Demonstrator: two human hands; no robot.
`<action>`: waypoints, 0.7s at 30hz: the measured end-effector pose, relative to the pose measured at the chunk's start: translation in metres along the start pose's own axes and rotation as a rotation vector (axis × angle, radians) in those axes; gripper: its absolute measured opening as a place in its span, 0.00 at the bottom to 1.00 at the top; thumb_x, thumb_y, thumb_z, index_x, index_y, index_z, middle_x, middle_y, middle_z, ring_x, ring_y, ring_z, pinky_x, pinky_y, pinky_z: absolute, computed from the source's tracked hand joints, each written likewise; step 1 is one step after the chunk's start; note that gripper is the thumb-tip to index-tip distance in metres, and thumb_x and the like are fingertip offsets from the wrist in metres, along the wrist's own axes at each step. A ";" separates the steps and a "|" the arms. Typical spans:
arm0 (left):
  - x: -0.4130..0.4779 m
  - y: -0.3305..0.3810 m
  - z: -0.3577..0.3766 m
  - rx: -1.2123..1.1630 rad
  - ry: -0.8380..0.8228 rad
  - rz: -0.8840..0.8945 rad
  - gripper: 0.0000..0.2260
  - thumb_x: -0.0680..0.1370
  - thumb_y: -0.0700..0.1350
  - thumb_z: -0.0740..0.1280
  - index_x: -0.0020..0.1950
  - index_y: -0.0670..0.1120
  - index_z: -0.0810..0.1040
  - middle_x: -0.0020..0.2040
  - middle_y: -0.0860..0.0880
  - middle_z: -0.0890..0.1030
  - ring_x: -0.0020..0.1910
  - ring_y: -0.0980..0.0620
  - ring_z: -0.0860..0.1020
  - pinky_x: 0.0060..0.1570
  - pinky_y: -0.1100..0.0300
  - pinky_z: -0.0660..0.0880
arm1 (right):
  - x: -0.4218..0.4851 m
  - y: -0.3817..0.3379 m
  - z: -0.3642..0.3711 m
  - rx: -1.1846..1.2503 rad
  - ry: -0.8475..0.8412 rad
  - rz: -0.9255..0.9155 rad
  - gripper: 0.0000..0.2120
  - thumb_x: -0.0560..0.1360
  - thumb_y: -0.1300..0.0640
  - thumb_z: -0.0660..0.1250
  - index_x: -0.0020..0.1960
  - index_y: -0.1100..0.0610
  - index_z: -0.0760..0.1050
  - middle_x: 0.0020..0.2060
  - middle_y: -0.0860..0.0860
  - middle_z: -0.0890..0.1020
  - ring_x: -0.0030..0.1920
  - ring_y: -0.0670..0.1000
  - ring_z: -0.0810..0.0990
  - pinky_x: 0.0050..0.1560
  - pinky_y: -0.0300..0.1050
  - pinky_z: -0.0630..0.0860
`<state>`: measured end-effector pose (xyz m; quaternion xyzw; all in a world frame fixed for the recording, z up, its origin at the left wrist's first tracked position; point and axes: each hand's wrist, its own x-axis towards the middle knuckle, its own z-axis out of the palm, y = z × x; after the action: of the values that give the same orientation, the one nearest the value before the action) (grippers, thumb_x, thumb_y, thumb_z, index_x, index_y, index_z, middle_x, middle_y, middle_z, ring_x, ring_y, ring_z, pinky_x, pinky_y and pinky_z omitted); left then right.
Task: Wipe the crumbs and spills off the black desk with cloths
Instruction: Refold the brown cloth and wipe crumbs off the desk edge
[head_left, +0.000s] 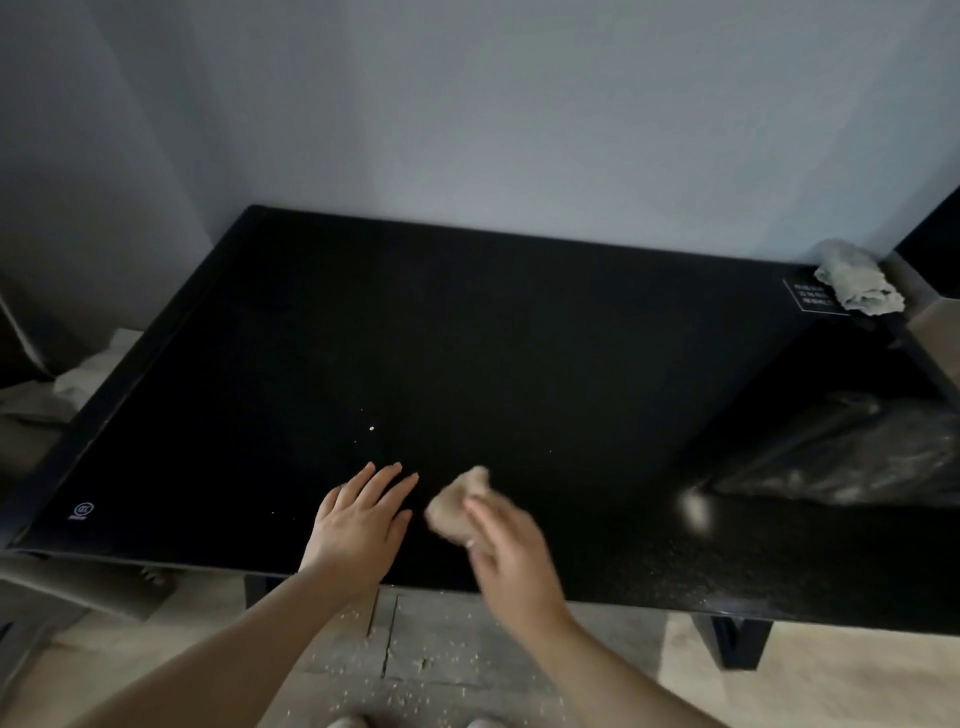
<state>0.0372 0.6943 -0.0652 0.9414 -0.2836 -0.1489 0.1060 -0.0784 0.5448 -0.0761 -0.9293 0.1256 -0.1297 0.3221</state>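
Note:
The black desk (467, 338) fills the middle of the view, its far edge against the wall. My left hand (363, 514) lies flat on the desk near the front edge, fingers straight and spread. Just to its right, my right hand (506, 551) grips a bunched tan cloth (460, 501) that sits on the desk surface; the hand is blurred. A small pale crumb (372, 428) and a few fainter specks lie beyond my left fingers. A second crumpled grey cloth (857, 280) rests on the far right corner of the desk.
Crumbs are scattered on the floor (415, 670) below the front edge. A black bin liner (857, 457) hangs at the right side. Pale fabric (88, 374) lies on the floor to the left. White stickers mark the desk's front left and far right corners.

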 end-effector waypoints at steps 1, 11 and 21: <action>0.000 -0.004 -0.004 -0.011 0.014 0.014 0.21 0.82 0.54 0.49 0.76 0.57 0.53 0.77 0.57 0.52 0.76 0.54 0.47 0.73 0.55 0.47 | 0.006 0.012 -0.012 0.015 0.112 0.034 0.23 0.72 0.66 0.67 0.66 0.55 0.72 0.63 0.46 0.71 0.62 0.46 0.70 0.64 0.31 0.63; 0.008 -0.081 -0.028 -0.039 0.070 -0.334 0.24 0.82 0.54 0.46 0.77 0.50 0.48 0.78 0.53 0.48 0.76 0.52 0.41 0.73 0.47 0.41 | 0.073 0.046 -0.016 -0.441 0.165 0.359 0.26 0.72 0.56 0.67 0.69 0.57 0.67 0.68 0.61 0.69 0.66 0.60 0.70 0.61 0.54 0.71; 0.011 -0.133 -0.038 -0.004 -0.001 -0.381 0.25 0.81 0.59 0.46 0.76 0.57 0.42 0.78 0.52 0.41 0.75 0.48 0.37 0.72 0.41 0.40 | 0.061 -0.010 0.037 -0.251 0.226 -0.078 0.22 0.67 0.65 0.68 0.60 0.54 0.74 0.53 0.53 0.80 0.52 0.52 0.78 0.54 0.48 0.76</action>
<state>0.1256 0.8014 -0.0704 0.9778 -0.1000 -0.1670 0.0774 -0.0079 0.5544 -0.0883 -0.9459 0.1401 -0.2291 0.1820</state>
